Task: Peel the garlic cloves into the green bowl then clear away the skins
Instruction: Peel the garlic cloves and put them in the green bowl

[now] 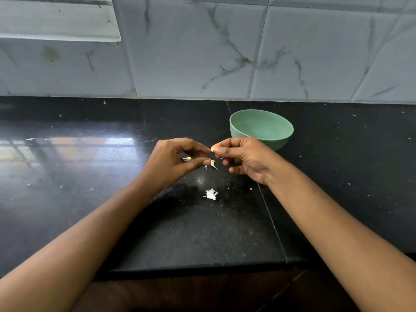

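I see my right grip [245,158] with thumb and forefinger pressed together on a small garlic clove [212,149]. Only the clove's pale tip shows past my fingertips; the rest is covered. The other fingers of that grip are curled under, and I cannot make out whether anything lies inside them.

My left grip [173,162] faces it, fingertips near the clove but apart from it. Its forefinger and thumb are curled toward each other with a gap between them. A curled sliver of skin [213,164] sits right at the thumb tip, below the clove. I cannot tell whether the thumb holds it or whether it hangs loose. A second pale scrap [187,158] shows through the opening of the left grip. Whether it is in the palm or on the bench [67,176] behind is hard to say.

The green bowl [262,129] stands upright just beyond the right grip, whose knuckles hide the bowl's lower near side. Nearer me than both grips, between my forearms, a little white clump of skins [211,194] lies on the black bench among fine specks.
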### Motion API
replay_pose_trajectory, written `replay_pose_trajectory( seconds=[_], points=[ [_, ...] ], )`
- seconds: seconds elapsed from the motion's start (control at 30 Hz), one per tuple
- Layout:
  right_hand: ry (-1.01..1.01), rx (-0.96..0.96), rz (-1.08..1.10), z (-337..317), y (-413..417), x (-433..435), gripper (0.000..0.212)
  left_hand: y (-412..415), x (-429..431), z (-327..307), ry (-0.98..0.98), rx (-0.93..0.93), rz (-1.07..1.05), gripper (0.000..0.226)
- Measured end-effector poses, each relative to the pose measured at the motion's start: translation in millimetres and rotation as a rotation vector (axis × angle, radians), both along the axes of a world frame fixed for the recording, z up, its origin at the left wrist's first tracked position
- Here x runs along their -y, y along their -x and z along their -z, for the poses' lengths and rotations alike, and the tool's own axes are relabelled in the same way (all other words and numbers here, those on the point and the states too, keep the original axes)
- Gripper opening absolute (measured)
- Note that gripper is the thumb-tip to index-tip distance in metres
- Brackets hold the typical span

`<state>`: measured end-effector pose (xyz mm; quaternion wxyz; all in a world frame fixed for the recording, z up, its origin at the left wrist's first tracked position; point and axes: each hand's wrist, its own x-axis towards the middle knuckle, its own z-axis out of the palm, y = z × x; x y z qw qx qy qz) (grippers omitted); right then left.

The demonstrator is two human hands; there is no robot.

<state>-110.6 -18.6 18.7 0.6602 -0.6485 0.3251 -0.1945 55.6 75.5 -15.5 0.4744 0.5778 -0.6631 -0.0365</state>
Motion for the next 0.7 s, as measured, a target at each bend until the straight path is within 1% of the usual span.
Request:
replay_pose_trajectory(
  seconds=[0.07,0.13,0.27,0.4,0.47,0.53,0.6,0.7],
  points=[
    [-0.106,0.031,-0.073,1,-2,6,0.004,3,0,-1,0.036,-0.082,-0.035,0.023],
    [-0.169,0.052,-0.124,4,-4,7,0.002,4,0,-2,0.054,-0.117,-0.028,0.025],
    [-0.226,0.099,-0.187,13,-5,9,0.002,4,1,0,0.074,-0.058,0.021,0.017],
    [-0.241,0.13,-0.183,14,-3,11,0.009,6,1,-1,0.092,-0.087,0.025,0.016],
    [-0.176,0.118,-0.157,14,-4,10,0.006,8,2,-1,0.09,-0.095,0.016,0.014],
    [-0.024,0.104,-0.075,14,-5,9,0.003,8,3,0,0.084,-0.084,-0.031,0.012],
    [0.108,0.13,0.022,13,-4,8,0.006,7,3,1,0.067,-0.061,-0.091,0.012],
    [0.213,0.13,0.028,11,-3,7,0.005,6,4,4,0.041,-0.004,-0.126,0.011]
  ],
)
